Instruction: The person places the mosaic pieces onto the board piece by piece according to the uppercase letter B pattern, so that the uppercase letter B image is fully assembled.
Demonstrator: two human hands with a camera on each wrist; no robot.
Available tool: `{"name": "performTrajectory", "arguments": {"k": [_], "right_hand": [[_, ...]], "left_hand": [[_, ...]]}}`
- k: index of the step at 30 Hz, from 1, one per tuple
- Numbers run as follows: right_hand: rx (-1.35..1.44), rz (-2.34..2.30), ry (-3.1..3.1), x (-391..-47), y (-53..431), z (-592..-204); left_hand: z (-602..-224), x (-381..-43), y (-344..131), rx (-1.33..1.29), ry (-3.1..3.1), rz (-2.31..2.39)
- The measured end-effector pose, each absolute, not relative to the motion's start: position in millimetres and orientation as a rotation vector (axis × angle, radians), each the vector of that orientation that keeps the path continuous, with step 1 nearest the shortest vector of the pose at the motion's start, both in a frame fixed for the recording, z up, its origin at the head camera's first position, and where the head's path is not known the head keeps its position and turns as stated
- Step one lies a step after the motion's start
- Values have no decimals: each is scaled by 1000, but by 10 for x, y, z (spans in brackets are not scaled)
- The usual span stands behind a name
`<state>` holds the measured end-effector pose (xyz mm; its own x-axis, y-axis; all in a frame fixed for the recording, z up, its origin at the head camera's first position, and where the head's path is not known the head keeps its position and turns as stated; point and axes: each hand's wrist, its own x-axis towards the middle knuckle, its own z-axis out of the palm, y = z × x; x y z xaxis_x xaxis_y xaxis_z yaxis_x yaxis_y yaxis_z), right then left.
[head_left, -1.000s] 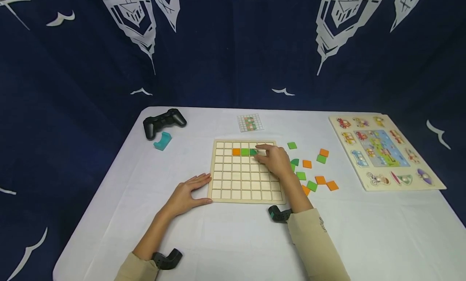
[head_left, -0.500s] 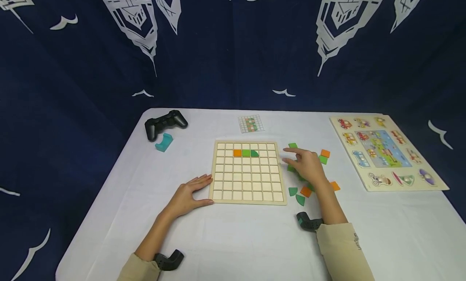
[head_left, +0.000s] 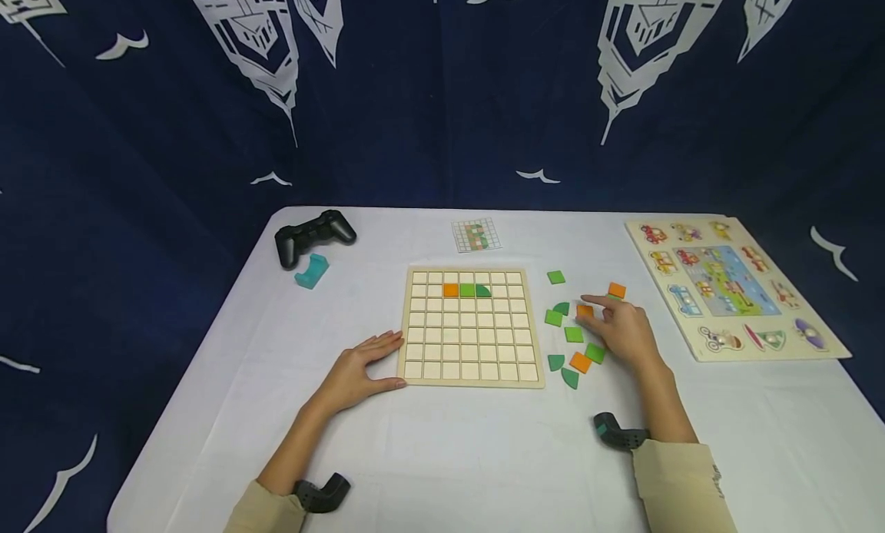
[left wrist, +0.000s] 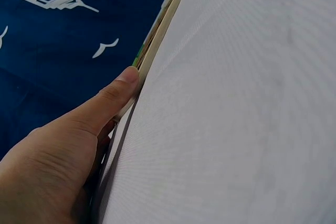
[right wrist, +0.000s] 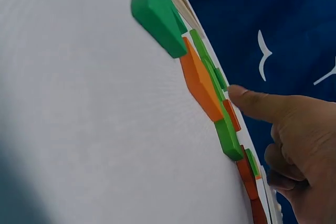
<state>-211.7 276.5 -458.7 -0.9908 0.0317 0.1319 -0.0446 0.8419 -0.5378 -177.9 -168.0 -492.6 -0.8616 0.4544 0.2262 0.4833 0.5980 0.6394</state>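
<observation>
A pale wooden grid board [head_left: 470, 372] lies mid-table. In one of its upper rows sit an orange square tile [head_left: 451, 290], a green square tile [head_left: 467, 290] and a dark green quarter-round tile [head_left: 483, 291]. My left hand [head_left: 354, 373] rests at the board's left edge, thumb and fingers spread; its thumb touches the rim in the left wrist view. Right of the board, my right hand [head_left: 622, 329] is over the loose tiles. Its thumb and index finger stand apart on either side of an orange square tile [head_left: 585, 310]; whether they touch it I cannot tell.
Several loose tiles lie around, among them a green square [head_left: 556, 277] and a dark green quarter-round [head_left: 570, 379]. A small pattern card [head_left: 476, 235] lies behind the board. A black game controller [head_left: 314, 236], a teal curved block [head_left: 312, 272] and a picture puzzle board [head_left: 736, 341] flank it.
My right hand has left the dark green quarter-round tile on the board and moved right to an orange tile in the loose group. The left hand keeps its place.
</observation>
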Motion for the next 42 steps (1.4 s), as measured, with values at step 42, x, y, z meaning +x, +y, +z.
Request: {"name": "performTrajectory", "arguments": {"k": [42], "right_hand": [[345, 851, -2814, -2366, 1700, -4495]], "left_hand": [[-4917, -1777, -1675, -827, -2763, -1117]]}}
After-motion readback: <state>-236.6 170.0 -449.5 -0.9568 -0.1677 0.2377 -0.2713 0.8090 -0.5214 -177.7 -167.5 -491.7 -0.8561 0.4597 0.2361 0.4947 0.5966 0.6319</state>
